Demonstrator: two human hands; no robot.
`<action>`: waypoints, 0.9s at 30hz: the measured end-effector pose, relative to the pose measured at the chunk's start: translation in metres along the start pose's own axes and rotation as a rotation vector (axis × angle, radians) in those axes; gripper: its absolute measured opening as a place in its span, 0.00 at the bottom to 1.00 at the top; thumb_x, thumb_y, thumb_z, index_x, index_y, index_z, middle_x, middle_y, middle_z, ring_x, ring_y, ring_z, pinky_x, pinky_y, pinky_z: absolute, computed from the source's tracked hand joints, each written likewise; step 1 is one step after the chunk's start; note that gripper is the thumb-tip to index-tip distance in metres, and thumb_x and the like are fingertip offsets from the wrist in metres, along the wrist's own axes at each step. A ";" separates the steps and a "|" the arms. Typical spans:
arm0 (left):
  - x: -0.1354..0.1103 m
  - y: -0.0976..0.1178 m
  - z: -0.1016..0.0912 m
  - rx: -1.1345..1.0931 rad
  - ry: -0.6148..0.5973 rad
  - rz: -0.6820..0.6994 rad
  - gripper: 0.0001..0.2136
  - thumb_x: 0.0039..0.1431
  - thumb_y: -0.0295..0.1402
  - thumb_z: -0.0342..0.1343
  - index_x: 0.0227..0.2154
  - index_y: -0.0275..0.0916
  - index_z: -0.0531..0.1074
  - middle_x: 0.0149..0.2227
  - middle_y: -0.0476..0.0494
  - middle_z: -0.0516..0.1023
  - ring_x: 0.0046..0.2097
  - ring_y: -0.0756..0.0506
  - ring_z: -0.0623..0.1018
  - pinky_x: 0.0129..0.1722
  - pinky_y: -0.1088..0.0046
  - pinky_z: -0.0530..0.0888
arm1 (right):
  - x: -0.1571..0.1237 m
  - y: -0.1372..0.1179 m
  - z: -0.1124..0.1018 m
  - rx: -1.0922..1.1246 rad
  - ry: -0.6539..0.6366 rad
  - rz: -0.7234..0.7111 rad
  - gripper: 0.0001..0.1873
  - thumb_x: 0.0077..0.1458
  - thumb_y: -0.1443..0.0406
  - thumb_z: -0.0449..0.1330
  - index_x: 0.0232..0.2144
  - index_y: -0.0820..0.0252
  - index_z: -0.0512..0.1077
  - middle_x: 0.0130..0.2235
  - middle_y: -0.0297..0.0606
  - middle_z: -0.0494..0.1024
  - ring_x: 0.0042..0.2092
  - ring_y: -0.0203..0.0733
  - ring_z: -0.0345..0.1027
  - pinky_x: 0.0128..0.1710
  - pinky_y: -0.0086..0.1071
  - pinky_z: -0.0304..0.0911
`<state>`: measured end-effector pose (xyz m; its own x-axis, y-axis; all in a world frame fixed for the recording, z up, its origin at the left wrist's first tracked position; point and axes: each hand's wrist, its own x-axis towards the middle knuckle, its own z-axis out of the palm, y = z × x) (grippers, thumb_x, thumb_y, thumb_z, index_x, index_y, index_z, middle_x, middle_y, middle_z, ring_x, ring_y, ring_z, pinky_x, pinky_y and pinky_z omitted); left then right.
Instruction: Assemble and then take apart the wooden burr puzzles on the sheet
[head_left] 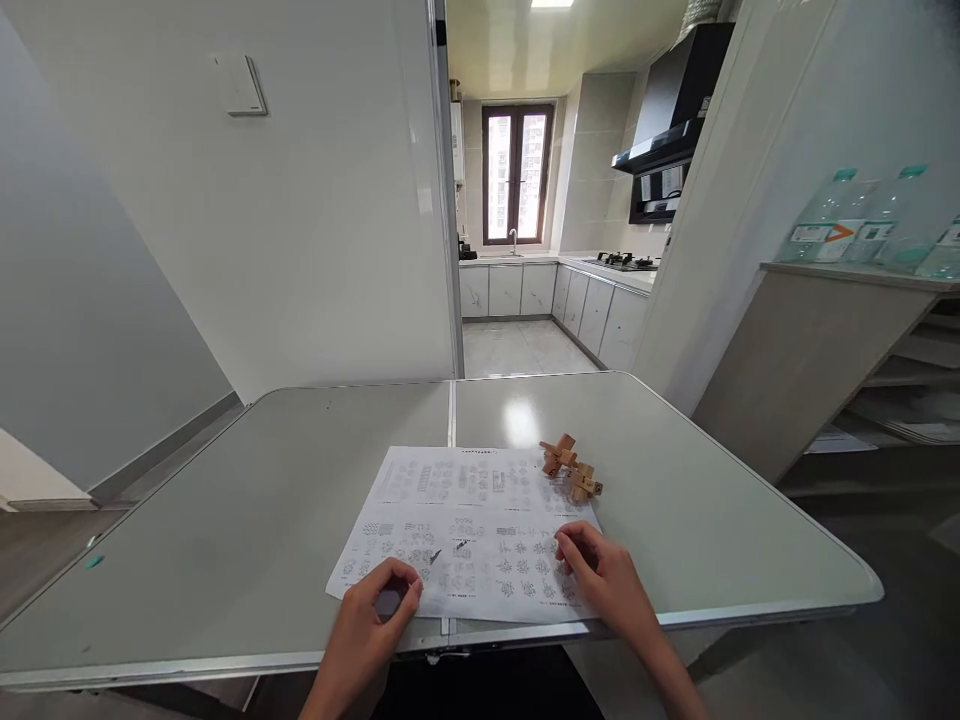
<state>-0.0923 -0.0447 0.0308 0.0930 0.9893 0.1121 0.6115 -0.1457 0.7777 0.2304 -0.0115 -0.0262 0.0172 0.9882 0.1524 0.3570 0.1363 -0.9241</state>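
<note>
A white sheet of paper (pixel 465 512) printed with rows of small diagrams lies across the table seam in front of me. At its lower left edge rests my left hand (pixel 373 610), thumb and fingers loosely curled with a gap between them and nothing visible inside. My right hand (pixel 600 570) lies over the lower right edge, its fingers bent and slightly apart, with no held thing showing. Two small wooden interlocking puzzles, one (pixel 559 454) behind the other (pixel 583 484), sit at the upper right corner of the sheet, beyond my right hand.
The pale table (pixel 247 520) has a metal-edged rim and rounded corners. A small green bit (pixel 94 562) lies near its left edge. To the right, clear plastic bottles (pixel 889 225) stand on a wooden shelf unit (pixel 817 350). Past a doorway are kitchen cabinets (pixel 517 290).
</note>
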 end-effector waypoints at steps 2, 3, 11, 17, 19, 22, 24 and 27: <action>0.000 0.001 0.000 0.001 -0.007 -0.003 0.15 0.65 0.48 0.52 0.31 0.42 0.72 0.33 0.47 0.78 0.37 0.42 0.77 0.39 0.70 0.71 | 0.000 -0.001 0.000 0.004 0.001 0.006 0.22 0.65 0.45 0.54 0.36 0.56 0.74 0.30 0.36 0.79 0.30 0.43 0.72 0.32 0.32 0.66; -0.001 0.002 0.000 0.003 -0.009 -0.005 0.15 0.65 0.48 0.52 0.31 0.42 0.72 0.33 0.47 0.78 0.37 0.42 0.77 0.39 0.70 0.71 | 0.000 -0.002 0.000 0.005 0.000 0.007 0.23 0.64 0.45 0.54 0.36 0.56 0.74 0.30 0.36 0.79 0.30 0.43 0.72 0.32 0.32 0.66; 0.000 0.002 -0.001 0.021 0.009 0.002 0.16 0.64 0.49 0.52 0.30 0.43 0.72 0.32 0.47 0.79 0.36 0.41 0.77 0.38 0.70 0.72 | 0.001 -0.004 0.000 -0.007 -0.009 0.004 0.24 0.65 0.44 0.52 0.35 0.55 0.74 0.29 0.37 0.78 0.29 0.44 0.72 0.31 0.33 0.66; 0.001 -0.003 0.001 0.028 0.002 -0.006 0.15 0.64 0.48 0.53 0.31 0.43 0.73 0.33 0.47 0.79 0.37 0.41 0.78 0.37 0.71 0.72 | 0.001 -0.004 -0.001 0.007 0.000 0.000 0.24 0.64 0.44 0.53 0.35 0.56 0.74 0.30 0.37 0.79 0.30 0.44 0.73 0.32 0.32 0.67; 0.002 -0.004 0.001 0.024 -0.003 -0.012 0.15 0.65 0.48 0.53 0.32 0.43 0.73 0.34 0.47 0.79 0.38 0.41 0.78 0.37 0.71 0.72 | 0.000 -0.005 -0.001 0.005 0.003 -0.001 0.23 0.65 0.45 0.53 0.35 0.55 0.75 0.30 0.37 0.79 0.30 0.44 0.73 0.32 0.32 0.67; 0.001 -0.005 0.000 0.026 -0.007 -0.007 0.15 0.65 0.48 0.53 0.32 0.43 0.73 0.33 0.48 0.79 0.38 0.41 0.77 0.39 0.70 0.72 | 0.001 -0.004 -0.001 0.003 0.001 0.000 0.23 0.65 0.45 0.53 0.36 0.56 0.75 0.30 0.37 0.79 0.30 0.43 0.73 0.31 0.32 0.66; 0.001 -0.006 0.000 0.028 -0.011 0.000 0.15 0.66 0.48 0.52 0.31 0.43 0.72 0.33 0.48 0.79 0.37 0.42 0.77 0.39 0.70 0.71 | 0.001 -0.002 0.000 0.001 -0.001 -0.002 0.23 0.65 0.45 0.53 0.35 0.56 0.74 0.29 0.36 0.79 0.30 0.43 0.72 0.31 0.32 0.66; 0.001 -0.006 0.000 0.029 -0.007 0.000 0.15 0.66 0.48 0.52 0.31 0.43 0.72 0.33 0.48 0.78 0.37 0.42 0.77 0.38 0.71 0.71 | 0.003 0.001 0.001 0.001 0.000 -0.007 0.23 0.65 0.45 0.53 0.36 0.56 0.74 0.29 0.36 0.79 0.30 0.42 0.72 0.31 0.32 0.66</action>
<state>-0.0954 -0.0431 0.0262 0.0984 0.9893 0.1082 0.6340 -0.1461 0.7594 0.2303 -0.0086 -0.0274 0.0151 0.9872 0.1590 0.3562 0.1433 -0.9234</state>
